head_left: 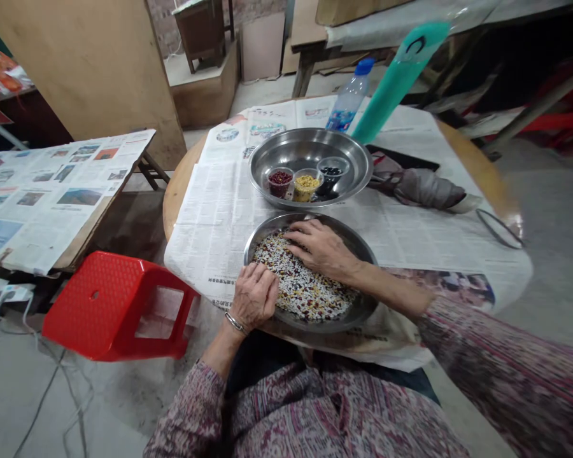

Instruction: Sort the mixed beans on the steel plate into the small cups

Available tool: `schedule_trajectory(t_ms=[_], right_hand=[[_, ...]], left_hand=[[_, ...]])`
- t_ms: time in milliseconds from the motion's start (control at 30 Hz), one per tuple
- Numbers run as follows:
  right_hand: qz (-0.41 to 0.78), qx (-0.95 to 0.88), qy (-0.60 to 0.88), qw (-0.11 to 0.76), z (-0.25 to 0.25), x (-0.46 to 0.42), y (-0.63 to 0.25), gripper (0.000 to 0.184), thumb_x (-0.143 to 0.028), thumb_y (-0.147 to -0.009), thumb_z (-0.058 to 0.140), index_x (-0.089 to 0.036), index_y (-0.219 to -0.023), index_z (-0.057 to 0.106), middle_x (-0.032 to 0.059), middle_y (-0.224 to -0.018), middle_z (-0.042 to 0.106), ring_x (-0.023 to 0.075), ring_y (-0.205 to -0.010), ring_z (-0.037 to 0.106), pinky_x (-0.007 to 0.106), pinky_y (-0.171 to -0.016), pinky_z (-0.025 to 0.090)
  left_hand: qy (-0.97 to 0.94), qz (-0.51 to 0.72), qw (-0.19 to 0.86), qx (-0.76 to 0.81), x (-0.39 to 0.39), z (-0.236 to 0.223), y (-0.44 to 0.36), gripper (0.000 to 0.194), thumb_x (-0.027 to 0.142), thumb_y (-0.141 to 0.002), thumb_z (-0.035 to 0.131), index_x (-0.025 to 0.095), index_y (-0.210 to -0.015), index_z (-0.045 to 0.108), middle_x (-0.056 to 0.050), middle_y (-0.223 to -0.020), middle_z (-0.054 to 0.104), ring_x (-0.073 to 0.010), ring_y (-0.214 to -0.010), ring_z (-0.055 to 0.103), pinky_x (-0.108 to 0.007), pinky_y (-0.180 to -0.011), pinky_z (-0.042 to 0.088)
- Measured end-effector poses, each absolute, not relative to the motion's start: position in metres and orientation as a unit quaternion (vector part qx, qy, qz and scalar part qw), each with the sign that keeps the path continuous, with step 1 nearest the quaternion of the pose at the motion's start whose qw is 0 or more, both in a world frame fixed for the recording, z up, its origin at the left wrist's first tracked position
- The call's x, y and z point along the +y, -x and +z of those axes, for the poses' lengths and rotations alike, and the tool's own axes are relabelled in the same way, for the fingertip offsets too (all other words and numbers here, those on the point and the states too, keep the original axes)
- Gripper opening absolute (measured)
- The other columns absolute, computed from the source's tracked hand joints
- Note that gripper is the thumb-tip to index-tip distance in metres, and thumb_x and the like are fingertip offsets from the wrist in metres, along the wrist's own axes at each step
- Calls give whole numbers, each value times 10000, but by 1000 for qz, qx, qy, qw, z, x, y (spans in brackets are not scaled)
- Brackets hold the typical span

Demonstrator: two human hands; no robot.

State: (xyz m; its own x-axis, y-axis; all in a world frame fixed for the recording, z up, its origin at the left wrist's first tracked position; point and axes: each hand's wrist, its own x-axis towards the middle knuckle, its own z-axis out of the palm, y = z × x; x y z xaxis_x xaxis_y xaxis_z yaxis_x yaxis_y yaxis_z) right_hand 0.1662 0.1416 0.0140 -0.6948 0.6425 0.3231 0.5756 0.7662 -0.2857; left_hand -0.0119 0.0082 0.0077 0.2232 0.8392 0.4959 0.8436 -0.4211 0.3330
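Note:
A steel plate (363,305) full of mixed beans and grains (305,292) sits at the near edge of the round table. My left hand (254,294) grips the plate's near-left rim, fingers curled over it. My right hand (318,247) lies on the mix at the far side, fingers bent down into the grains; whether they pinch anything is hidden. Behind it a second steel plate (310,149) holds three small clear cups: red beans (280,182), yellow grains (306,186) and black beans (333,172).
Newspaper (219,210) covers the table. A water bottle (349,98) and a teal tube (395,83) stand at the back, a folded dark umbrella (424,189) lies right. A red plastic stool (114,305) stands left of the table beside a low newspaper-covered board (52,191).

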Motion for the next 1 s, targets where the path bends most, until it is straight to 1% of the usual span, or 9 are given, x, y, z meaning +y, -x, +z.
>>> schedule_trajectory(t_ms=[100, 167, 333, 400, 500, 600, 700, 833, 1000], right_hand=[[91, -927, 304, 201, 14, 128, -140, 350, -356, -940, 505, -180, -1211, 641, 151, -1248, 617, 299, -1170, 525, 510, -973, 456], [111, -943, 240, 199, 16, 114, -133, 341, -322, -930, 517, -176, -1215, 634, 154, -1256, 615, 290, -1174, 526, 507, -990, 448], [130, -973, 109, 157, 26, 87, -169, 287, -286, -899, 569, -193, -1158, 651, 118, -1226, 636, 262, -1172, 538, 487, -1013, 450], [104, -978, 121, 136, 27, 89, -193, 247, -248, -920, 531, -225, -1127, 664, 86, -1236, 638, 249, -1180, 540, 487, -1032, 441], [71, -955, 209, 196, 19, 107, -220, 228, -293, -936, 513, -215, -1062, 686, 103, -1198, 644, 260, -1153, 561, 494, -996, 476], [63, -914, 334, 220, 11, 125, -221, 289, -308, -938, 497, -191, -1149, 657, 137, -1210, 620, 278, -1137, 564, 486, -955, 507], [54, -898, 388, 200, 10, 125, -198, 340, -351, -943, 495, -154, -1185, 628, 157, -1128, 628, 296, -1085, 572, 479, -914, 520], [88, -930, 315, 167, 17, 97, -168, 254, -305, -956, 481, -175, -1127, 617, 121, -1051, 608, 249, -1032, 570, 392, -850, 524], [156, -961, 192, 123, 23, 63, -174, 202, -228, -966, 439, -175, -1028, 623, 82, -949, 601, 188, -863, 565, 330, -738, 509]], left_hand=[[778, -319, 6, -541, 8, 6, 12, 256, 230, -992, 353, 186, -822, 540, -68, -814, 565, -215, -807, 493, -373, -739, 407], [774, -328, 9, -542, 8, 6, 12, 244, 225, -989, 356, 185, -834, 539, -71, -828, 571, -217, -822, 499, -376, -753, 416], [772, -337, 0, -539, 7, 8, 11, 210, 220, -988, 374, 187, -850, 528, -66, -833, 581, -212, -824, 504, -371, -753, 419], [772, -337, -3, -538, 7, 9, 11, 202, 222, -988, 382, 187, -851, 526, -61, -823, 581, -206, -806, 500, -366, -740, 413], [773, -343, -4, -533, 8, 10, 11, 201, 226, -987, 389, 185, -846, 527, -60, -811, 581, -204, -794, 497, -364, -729, 408], [775, -341, 0, -531, 9, 9, 12, 209, 230, -988, 386, 185, -845, 531, -59, -803, 575, -204, -790, 497, -363, -729, 407], [776, -335, 4, -534, 9, 8, 13, 214, 230, -992, 379, 185, -850, 534, -57, -806, 573, -203, -793, 497, -360, -737, 405], [776, -336, 12, -534, 8, 7, 12, 218, 226, -995, 372, 180, -853, 531, -59, -808, 573, -206, -795, 495, -358, -731, 397], [774, -338, 11, -535, 8, 9, 11, 214, 225, -995, 370, 181, -859, 529, -61, -812, 577, -208, -801, 494, -354, -734, 394]])
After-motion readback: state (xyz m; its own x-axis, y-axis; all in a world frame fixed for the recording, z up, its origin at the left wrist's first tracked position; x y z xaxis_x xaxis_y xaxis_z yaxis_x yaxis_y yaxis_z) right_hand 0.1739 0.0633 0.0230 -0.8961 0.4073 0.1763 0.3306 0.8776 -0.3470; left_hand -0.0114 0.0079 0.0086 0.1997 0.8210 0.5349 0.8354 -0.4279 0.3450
